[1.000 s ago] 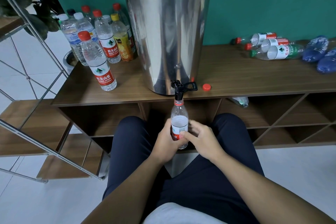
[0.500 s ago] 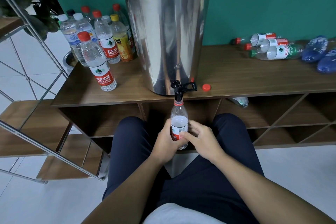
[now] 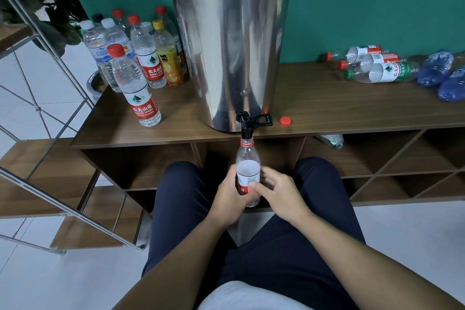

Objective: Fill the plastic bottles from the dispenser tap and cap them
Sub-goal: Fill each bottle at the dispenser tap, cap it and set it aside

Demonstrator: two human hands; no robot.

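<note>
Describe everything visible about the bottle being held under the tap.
The bottle is clear plastic with a red neck ring and a white-and-red label, uncapped and upright, its mouth right at the black tap of the steel dispenser. It is partly filled; the waterline sits near the label's top. The left hand wraps its lower body; the right hand touches it with thumb and fingertips. It hangs before the shelf, above the person's lap.

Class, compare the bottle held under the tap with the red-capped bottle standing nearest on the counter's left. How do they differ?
The held bottle has no cap; the standing bottle wears a red one. The held bottle is gripped by both hands below the tap; the standing bottle rests untouched on the counter. Both are clear with red labels.
</note>
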